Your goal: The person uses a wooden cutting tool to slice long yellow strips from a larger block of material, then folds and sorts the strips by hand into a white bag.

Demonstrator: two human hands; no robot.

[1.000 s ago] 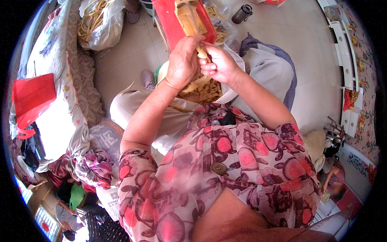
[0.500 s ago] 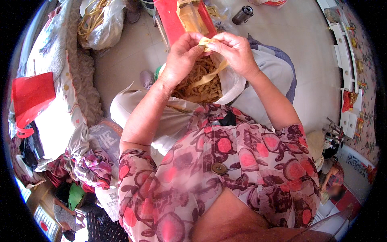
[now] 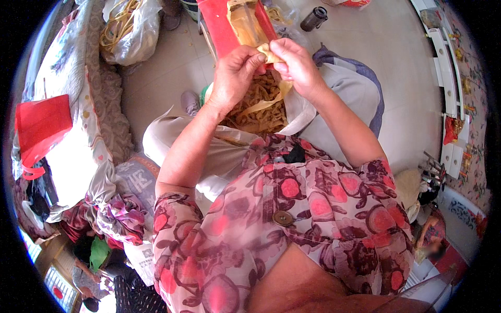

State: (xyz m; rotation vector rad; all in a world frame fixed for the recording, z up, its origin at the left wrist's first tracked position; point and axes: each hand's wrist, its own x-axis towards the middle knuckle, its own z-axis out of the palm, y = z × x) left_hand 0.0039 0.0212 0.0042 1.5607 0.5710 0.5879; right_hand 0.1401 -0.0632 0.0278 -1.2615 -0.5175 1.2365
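Note:
Between my two hands is a pale yellow strip, soft and flat like a ribbon, folded or knotted where the fingers pinch it. My left hand grips its left side between thumb and fingertips. My right hand is closed on the right side, the thumb turned inward. The strip's long tail hangs down over a heap of small tan twisted pieces. That heap lies in a whitish plastic bag between my knees. What exactly the strip is made of, I cannot tell.
Beyond my hands stands a red stool or bench with a clear-wrapped yellowish bundle on it. A plastic bag of yellow strips sits at the far left. A dark bottle stands on the floor, far right. A covered bed lies left.
My right hand has rolled over and its fingers have curled in around the strip. The strip's folded part has turned with it. My left hand has dropped slightly.

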